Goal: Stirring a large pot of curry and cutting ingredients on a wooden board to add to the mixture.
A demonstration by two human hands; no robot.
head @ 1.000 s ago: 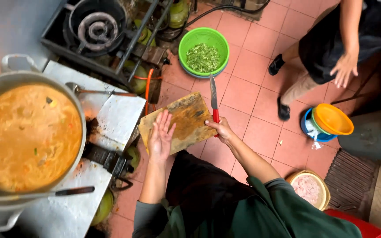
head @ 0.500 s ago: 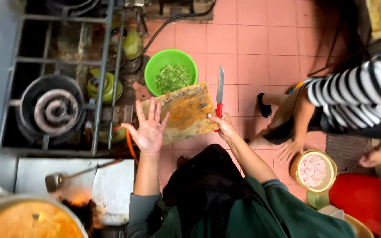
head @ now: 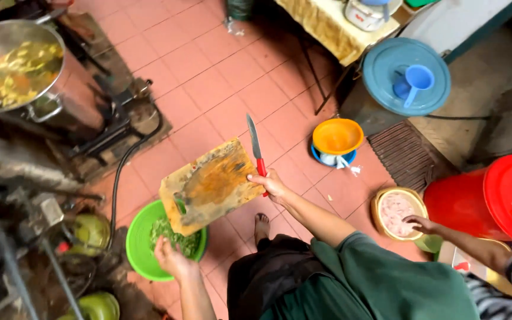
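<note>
The right hand (head: 272,185) grips both a wooden cutting board (head: 211,185) and a red-handled knife (head: 256,151) at once, its fingers closed around the board's right edge with the knife handle pinned against it; the blade points toward 12 o'clock, away from the body. The board is tilted, its lower left corner hanging over a green plastic bowl (head: 140,243) of chopped greens (head: 173,238) that sits on the tiled floor (head: 208,77) at about 7 o'clock from the board. The left hand (head: 173,259) reaches down into the bowl from the near side, fingers loosely curled on or just above the greens; whether it is pinching any cannot be told.

To do this step well, my judgement is that the board's low corner should stay inside the bowl's rim so scraps fall in rather than on the tiles, and the knife should stay pinned flat, tip away from the reaching left hand.

At 10 o'clock a large metal pot (head: 16,71) of yellow soup stands on a burner. At 3 o'clock another person's hand (head: 422,225) touches a basket of pale minced food (head: 397,212), beside red tubs (head: 493,198). An orange bowl (head: 337,136) sits at 1 o'clock.
</note>
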